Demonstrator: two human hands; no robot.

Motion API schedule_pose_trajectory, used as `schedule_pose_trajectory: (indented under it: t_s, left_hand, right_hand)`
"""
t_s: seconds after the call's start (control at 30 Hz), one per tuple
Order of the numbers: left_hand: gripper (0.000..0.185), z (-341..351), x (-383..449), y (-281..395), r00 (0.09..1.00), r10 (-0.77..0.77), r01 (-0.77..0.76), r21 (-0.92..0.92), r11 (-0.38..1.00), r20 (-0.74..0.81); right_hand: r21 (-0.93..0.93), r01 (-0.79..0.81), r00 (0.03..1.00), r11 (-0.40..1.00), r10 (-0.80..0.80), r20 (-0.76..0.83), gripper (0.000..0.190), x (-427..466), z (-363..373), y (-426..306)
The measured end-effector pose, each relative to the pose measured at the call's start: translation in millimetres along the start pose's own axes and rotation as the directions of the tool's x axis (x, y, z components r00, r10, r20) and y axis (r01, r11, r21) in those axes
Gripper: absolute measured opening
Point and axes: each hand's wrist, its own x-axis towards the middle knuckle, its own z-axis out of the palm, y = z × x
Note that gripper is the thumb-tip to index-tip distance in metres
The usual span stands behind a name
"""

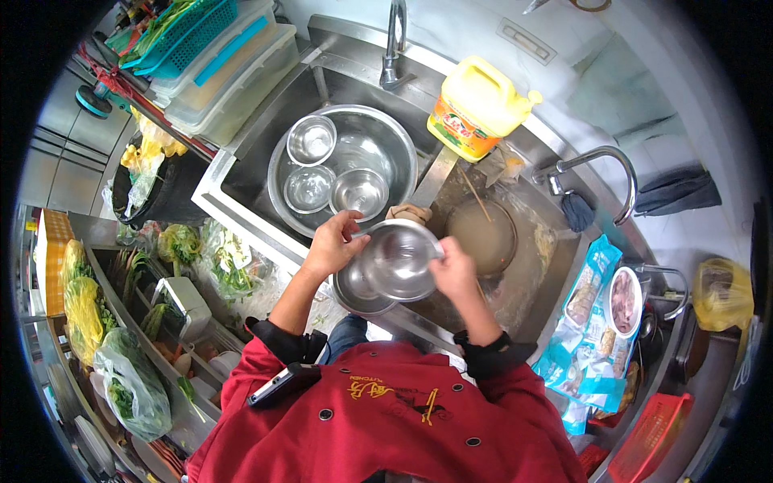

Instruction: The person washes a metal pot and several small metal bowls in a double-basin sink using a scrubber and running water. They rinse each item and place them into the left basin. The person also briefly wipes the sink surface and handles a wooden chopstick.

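Note:
A stainless steel bowl [403, 259] is gripped at its right rim by my right hand [453, 268], which is blurred. My left hand [338, 241] is at the bowl's upper left, thumb and fingers apart; whether it touches the rim cannot be told. Beneath that bowl, another metal bowl [356, 290] rests at the sink's front edge. In the left basin a large metal basin [407, 151] holds several small bowls, among them one at upper left [311, 140] and one at lower right [359, 192]. A tan cloth [410, 213] lies on the divider behind my hands.
Murky water fills the right basin, with a round pan [481, 236] and a thin stick [475, 192] in it. A yellow detergent jug [477, 108] stands behind the divider. Two faucets [394, 54] [625, 175] rise at the back. Plastic containers [241, 90] are stacked at left, blue packages [595, 338] at right.

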Motion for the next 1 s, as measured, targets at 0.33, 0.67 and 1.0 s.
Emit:
schedule_pose_trajectory:
  t_s: [0.33,0.67,1.0]
  left_hand:
    - [0.023,31.8,-8.3,-36.4,0.974,-0.161,0.170,0.046,0.984,-0.156]
    - [0.023,30.7,-33.0,-47.9,0.965,-0.250,0.258,0.105,0.960,-0.083]
    - [0.024,28.6,-41.2,-58.7,0.981,-0.193,0.194,0.129,0.972,-0.025]
  right_hand:
    - [-0.703,-0.095,0.993,0.705,0.113,-0.020,0.015,-12.1,-47.1,180.2]
    - [-0.454,-0.466,0.863,0.760,0.504,-0.041,0.019,-18.9,72.3,255.4]
    - [-0.814,0.259,0.966,0.520,-0.158,0.207,0.013,9.2,-1.1,168.2]
